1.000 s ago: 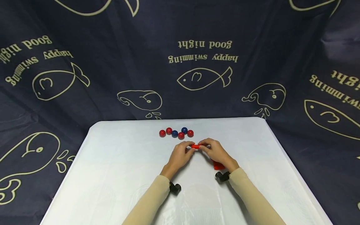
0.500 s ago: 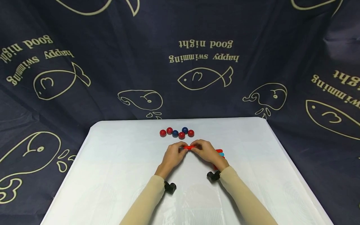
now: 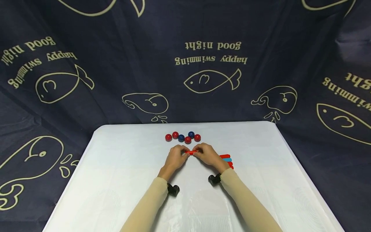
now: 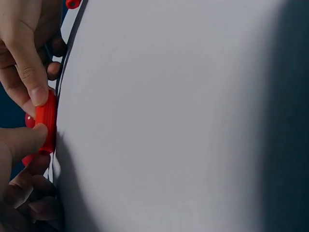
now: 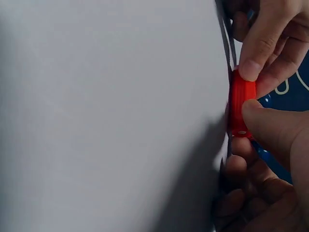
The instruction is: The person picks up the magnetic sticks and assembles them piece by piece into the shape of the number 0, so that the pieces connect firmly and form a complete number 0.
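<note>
Navy cloth [image 3: 211, 106] hangs behind the white table [image 3: 130, 193], where the left hand [image 3: 175, 158] and right hand [image 3: 208, 155] face each other. Each grip pinches one end of the ribbed red rod [image 4: 46, 114], which lies between them, about equally near both, its long axis running from left to right.

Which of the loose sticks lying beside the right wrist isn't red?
The light-blue stick, second from the far end of that row; the other visible sticks there are all red.
</note>
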### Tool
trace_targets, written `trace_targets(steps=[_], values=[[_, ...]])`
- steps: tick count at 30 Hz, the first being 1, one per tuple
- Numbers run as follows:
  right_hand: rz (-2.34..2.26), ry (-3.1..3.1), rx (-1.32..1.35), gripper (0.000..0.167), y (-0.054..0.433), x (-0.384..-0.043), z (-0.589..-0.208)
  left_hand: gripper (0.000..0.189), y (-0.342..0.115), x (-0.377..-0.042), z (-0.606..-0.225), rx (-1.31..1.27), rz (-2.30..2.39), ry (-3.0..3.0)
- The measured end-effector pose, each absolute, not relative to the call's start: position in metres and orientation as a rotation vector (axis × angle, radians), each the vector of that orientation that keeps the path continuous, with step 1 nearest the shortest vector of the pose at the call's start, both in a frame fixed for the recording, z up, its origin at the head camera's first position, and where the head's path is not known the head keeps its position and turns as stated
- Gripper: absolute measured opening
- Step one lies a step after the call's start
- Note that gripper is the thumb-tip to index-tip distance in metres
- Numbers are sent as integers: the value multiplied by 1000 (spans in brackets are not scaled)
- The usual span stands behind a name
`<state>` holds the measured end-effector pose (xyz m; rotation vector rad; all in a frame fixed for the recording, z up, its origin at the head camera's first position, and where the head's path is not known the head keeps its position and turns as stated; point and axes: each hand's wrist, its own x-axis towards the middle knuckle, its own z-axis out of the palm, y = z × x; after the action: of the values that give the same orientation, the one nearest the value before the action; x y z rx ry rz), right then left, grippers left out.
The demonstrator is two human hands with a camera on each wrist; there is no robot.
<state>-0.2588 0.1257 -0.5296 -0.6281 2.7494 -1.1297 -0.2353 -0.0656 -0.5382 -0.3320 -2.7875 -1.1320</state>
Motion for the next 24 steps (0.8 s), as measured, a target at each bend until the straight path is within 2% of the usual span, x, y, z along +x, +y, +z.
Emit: trace_targets(steps=[8,16,24], values=[[-1186,2809,-533,15,133,-273,-518,12,-69,-238,-538,-280,-1221,-2773],[-1260,2890,-364,31,136,-289,-508,14,-70,-238,-540,-258,-1239,-2767],[-1282,2850,-304,43,131,-303,-517,15,-72,-238,-543,-275,-1274,-2761]])
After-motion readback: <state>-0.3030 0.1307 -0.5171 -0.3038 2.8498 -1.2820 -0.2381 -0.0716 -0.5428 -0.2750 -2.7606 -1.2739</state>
